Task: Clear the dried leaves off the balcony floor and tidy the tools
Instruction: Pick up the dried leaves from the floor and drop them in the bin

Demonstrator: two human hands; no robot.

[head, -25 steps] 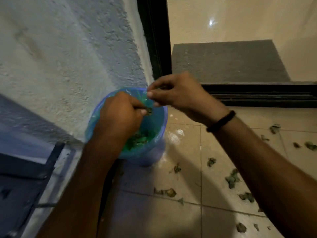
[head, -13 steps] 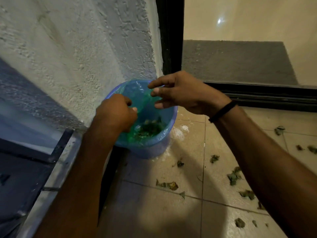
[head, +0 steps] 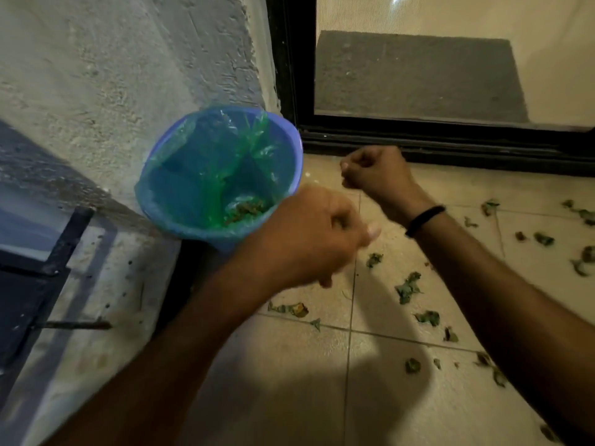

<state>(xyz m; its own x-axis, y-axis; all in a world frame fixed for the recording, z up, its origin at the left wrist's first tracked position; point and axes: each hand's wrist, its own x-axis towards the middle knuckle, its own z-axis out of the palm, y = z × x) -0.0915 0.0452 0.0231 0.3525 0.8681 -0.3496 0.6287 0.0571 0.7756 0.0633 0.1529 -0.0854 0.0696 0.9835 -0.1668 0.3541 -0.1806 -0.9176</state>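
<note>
A blue bin (head: pixel 291 140) lined with a green plastic bag (head: pixel 206 162) stands in the corner against the rough wall. Dried leaves (head: pixel 246 209) lie at its bottom. More dried leaves (head: pixel 408 288) are scattered over the beige floor tiles to the right. My left hand (head: pixel 309 236) hovers just right of the bin's near rim, fingers curled, motion-blurred, nothing visible in it. My right hand (head: pixel 375 170) is above the floor between the bin and the door track, curled into a fist, with a black band on the wrist.
A black sliding-door frame (head: pixel 450 146) runs along the back, with a grey mat (head: pixel 418 75) behind the glass. A concrete ledge and dark metal railing (head: pixel 64 243) lie at the left. The rough plastered wall (head: pixel 112 75) rises behind the bin.
Both hands have pulled out of the bin and moved right. The left hand let go of the bag liner; the right hand's fingers have curled into a fist.
</note>
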